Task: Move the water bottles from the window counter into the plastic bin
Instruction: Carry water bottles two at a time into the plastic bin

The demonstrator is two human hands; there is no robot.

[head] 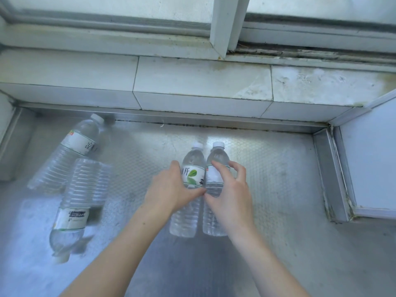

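Left hand [171, 189]: fingers curl around the label band of the left upright bottle [188, 189], thumb at the seam between the two bottles. Right hand [231, 189]: fingers spread and half curled over the right upright bottle [214, 185]; thumb touches it low, fingertips at its shoulder; a full grip is not confirmed. Both bottles stand touching, side by side on the metal counter [267, 179], caps toward 12 o'clock, long axes running 12 to 6. Each hand is nearest its own bottle. Two further bottles [77, 185] lie blurred at 9 o'clock, well apart. The plastic bin is not in view, so its direction cannot be judged
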